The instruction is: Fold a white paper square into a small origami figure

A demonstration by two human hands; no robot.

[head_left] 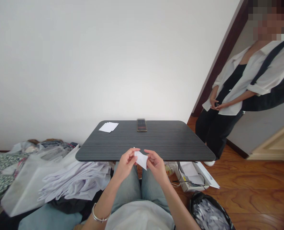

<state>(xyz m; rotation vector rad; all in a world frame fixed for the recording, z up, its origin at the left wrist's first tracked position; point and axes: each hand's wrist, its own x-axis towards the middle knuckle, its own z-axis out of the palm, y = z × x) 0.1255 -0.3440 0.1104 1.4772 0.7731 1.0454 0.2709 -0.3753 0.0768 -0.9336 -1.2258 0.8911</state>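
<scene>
A small piece of white paper is held between my two hands at the front edge of the dark table. My left hand pinches its left side between thumb and fingers. On the right side, my right hand is closed on the paper with thumb and fingers, its index finger stretched above. Several white sheets lie in a loose stack at the table's back left. A phone rests near the middle of the back edge.
Piled clothes and a translucent bag are at the left. An open white box with cables and a black bag of scraps are on the floor at the right. A person stands beyond the table's right side.
</scene>
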